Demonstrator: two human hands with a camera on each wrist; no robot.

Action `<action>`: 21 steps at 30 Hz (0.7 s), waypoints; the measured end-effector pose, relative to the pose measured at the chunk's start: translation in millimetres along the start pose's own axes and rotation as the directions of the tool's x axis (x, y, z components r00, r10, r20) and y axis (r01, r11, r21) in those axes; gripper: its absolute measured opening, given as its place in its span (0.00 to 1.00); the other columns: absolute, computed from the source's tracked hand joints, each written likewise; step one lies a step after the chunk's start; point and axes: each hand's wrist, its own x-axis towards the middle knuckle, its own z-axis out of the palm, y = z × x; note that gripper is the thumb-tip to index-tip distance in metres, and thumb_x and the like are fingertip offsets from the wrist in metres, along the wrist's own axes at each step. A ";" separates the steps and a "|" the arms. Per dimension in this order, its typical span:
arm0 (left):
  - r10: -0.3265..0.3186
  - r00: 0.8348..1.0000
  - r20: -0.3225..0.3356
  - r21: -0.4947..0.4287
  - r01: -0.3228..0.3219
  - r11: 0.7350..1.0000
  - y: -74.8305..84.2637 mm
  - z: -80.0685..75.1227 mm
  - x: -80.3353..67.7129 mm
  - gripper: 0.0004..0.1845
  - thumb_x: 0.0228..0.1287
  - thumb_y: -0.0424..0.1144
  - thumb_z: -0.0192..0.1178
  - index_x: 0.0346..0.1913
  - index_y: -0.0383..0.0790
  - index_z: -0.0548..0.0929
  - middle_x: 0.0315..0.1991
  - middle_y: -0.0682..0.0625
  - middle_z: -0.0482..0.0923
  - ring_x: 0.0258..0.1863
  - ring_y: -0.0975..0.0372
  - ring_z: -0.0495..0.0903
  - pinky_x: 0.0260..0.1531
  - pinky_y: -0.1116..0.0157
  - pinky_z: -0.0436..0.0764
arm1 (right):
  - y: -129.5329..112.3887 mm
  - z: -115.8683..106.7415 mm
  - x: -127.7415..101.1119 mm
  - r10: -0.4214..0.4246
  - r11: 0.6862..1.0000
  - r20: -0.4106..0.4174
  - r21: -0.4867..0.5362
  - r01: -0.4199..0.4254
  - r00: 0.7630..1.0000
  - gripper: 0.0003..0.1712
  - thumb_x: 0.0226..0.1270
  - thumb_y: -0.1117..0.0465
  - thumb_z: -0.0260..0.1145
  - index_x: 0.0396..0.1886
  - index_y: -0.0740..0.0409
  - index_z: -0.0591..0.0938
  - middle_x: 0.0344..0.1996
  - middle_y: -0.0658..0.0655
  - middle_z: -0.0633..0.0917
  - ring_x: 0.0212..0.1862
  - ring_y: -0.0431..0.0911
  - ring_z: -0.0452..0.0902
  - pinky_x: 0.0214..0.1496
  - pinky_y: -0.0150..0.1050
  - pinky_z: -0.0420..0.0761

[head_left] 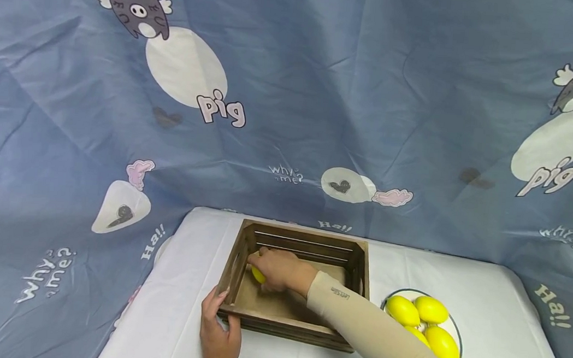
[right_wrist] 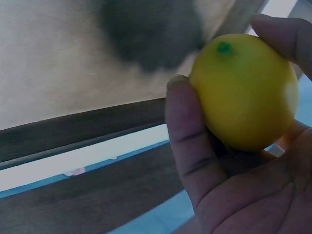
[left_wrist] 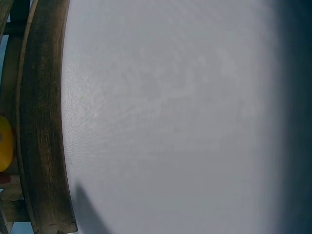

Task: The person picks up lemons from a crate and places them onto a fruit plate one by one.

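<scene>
the left hand (head_left: 218, 336) sat nearest to the person, its fingers curled over the near left corner of the wooden crate (head_left: 291, 324), thumb on the outer front wall, gripping the rim. from the left wrist view only a curved dark slat of that crate (left_wrist: 41, 126) showed against the white tabletop (left_wrist: 170, 117), with a sliver of yellow through the gap.

right of the crate, just beside its right wall, stood a white plate (head_left: 458, 333) with four more yellow lemons (head_left: 427, 324) piled touching one another.

the right arm in its beige sleeve (head_left: 370, 332) crossed over the crate's near right corner and reached inside. the right hand (head_left: 278, 270) was closed round a lemon (head_left: 258, 275), low in the left part of the crate, near its left wall (whether the fruit touched the floor boards i could not tell). the right wrist view showed it plainly: thumb (right_wrist: 187, 141) and fingers wrapped about the lemon (right_wrist: 243, 90), green stem spot up, the crate's pale floor and dark slats behind it.

beyond the crate, the blue cloth (head_left: 321, 93) printed with cartoon pigs rose as a backdrop.
</scene>
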 end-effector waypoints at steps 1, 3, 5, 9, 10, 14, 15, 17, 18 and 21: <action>-0.002 1.000 0.006 0.005 0.002 1.000 0.7 -0.3 0.1 0.31 0.57 0.23 0.54 0.67 0.35 0.68 0.64 0.30 0.71 0.66 0.51 0.71 0.70 0.72 0.63 | -0.2 -1.4 -1.0 -0.001 1.000 0.000 0.009 0.001 1.000 0.39 0.57 0.52 0.81 0.68 0.43 0.77 0.48 0.52 0.81 0.35 0.41 0.76 0.33 0.38 0.80; -0.005 1.000 0.013 0.014 0.005 1.000 1.6 -0.7 0.4 0.31 0.58 0.24 0.53 0.67 0.35 0.68 0.64 0.30 0.71 0.65 0.47 0.72 0.70 0.72 0.62 | -0.6 -5.2 -2.6 -0.011 1.000 0.000 0.016 0.011 1.000 0.38 0.56 0.53 0.81 0.67 0.44 0.78 0.47 0.52 0.81 0.34 0.41 0.76 0.33 0.38 0.79; -0.005 1.000 0.017 0.016 0.005 1.000 1.7 -0.9 0.7 0.31 0.58 0.23 0.53 0.67 0.35 0.68 0.64 0.30 0.71 0.63 0.43 0.73 0.70 0.72 0.62 | -1.2 -9.5 -4.2 -0.024 1.000 -0.003 0.019 0.024 1.000 0.37 0.56 0.53 0.81 0.67 0.45 0.78 0.47 0.52 0.81 0.34 0.41 0.76 0.33 0.38 0.80; -0.010 1.000 0.024 0.018 0.009 1.000 1.1 -0.6 0.4 0.32 0.57 0.22 0.54 0.68 0.36 0.67 0.65 0.30 0.70 0.62 0.40 0.73 0.70 0.72 0.62 | -3.7 -19.5 -10.6 -0.034 0.999 -0.004 0.028 0.034 0.999 0.38 0.56 0.55 0.82 0.67 0.44 0.78 0.52 0.54 0.81 0.35 0.40 0.76 0.34 0.36 0.80; -0.012 1.000 0.023 0.017 0.011 1.000 1.1 -0.6 0.3 0.32 0.57 0.22 0.54 0.68 0.36 0.67 0.65 0.31 0.70 0.62 0.40 0.73 0.70 0.72 0.62 | -4.5 -21.8 -12.9 -0.034 0.999 -0.003 0.030 0.034 0.999 0.38 0.57 0.55 0.82 0.67 0.44 0.78 0.53 0.54 0.81 0.36 0.40 0.76 0.34 0.36 0.80; -0.014 1.000 0.018 0.011 0.013 1.000 0.0 -0.4 -0.8 0.33 0.56 0.22 0.54 0.68 0.36 0.67 0.64 0.30 0.71 0.65 0.47 0.71 0.70 0.72 0.62 | -7.0 -31.6 -24.5 -0.053 0.998 -0.012 0.031 0.053 0.999 0.41 0.59 0.55 0.81 0.72 0.45 0.76 0.56 0.55 0.80 0.38 0.40 0.77 0.37 0.35 0.81; -0.015 1.000 0.017 0.011 0.014 1.000 0.0 -0.4 -1.0 0.33 0.56 0.22 0.53 0.68 0.36 0.67 0.63 0.30 0.71 0.66 0.49 0.71 0.70 0.72 0.62 | -7.3 -35.1 -28.5 -0.059 0.998 -0.018 0.031 0.059 0.998 0.41 0.59 0.54 0.81 0.73 0.45 0.76 0.56 0.55 0.80 0.38 0.40 0.77 0.37 0.35 0.81; -0.013 1.000 0.016 0.007 0.013 1.000 -0.3 -0.4 -1.0 0.33 0.56 0.21 0.53 0.68 0.35 0.67 0.63 0.29 0.71 0.67 0.50 0.70 0.70 0.72 0.62 | -7.4 -43.7 -37.6 -0.069 0.997 -0.038 0.044 0.070 0.997 0.41 0.61 0.54 0.80 0.74 0.46 0.75 0.52 0.54 0.81 0.37 0.40 0.77 0.37 0.34 0.80; -0.017 1.000 0.020 0.008 0.016 1.000 0.0 -0.4 -1.0 0.33 0.56 0.21 0.53 0.68 0.35 0.67 0.63 0.30 0.71 0.66 0.49 0.71 0.70 0.72 0.62 | -7.5 -49.2 -42.8 -0.069 0.996 -0.048 0.056 0.072 0.996 0.41 0.61 0.54 0.80 0.74 0.46 0.75 0.51 0.53 0.80 0.37 0.39 0.76 0.37 0.34 0.80; -0.018 1.000 0.026 0.009 0.018 1.000 0.9 -0.2 -0.1 0.33 0.56 0.21 0.53 0.68 0.35 0.67 0.63 0.30 0.71 0.65 0.45 0.71 0.70 0.73 0.61 | -6.0 -65.0 -57.9 -0.066 0.992 -0.083 0.099 0.074 0.994 0.42 0.62 0.54 0.78 0.76 0.45 0.73 0.49 0.52 0.79 0.36 0.39 0.75 0.35 0.33 0.78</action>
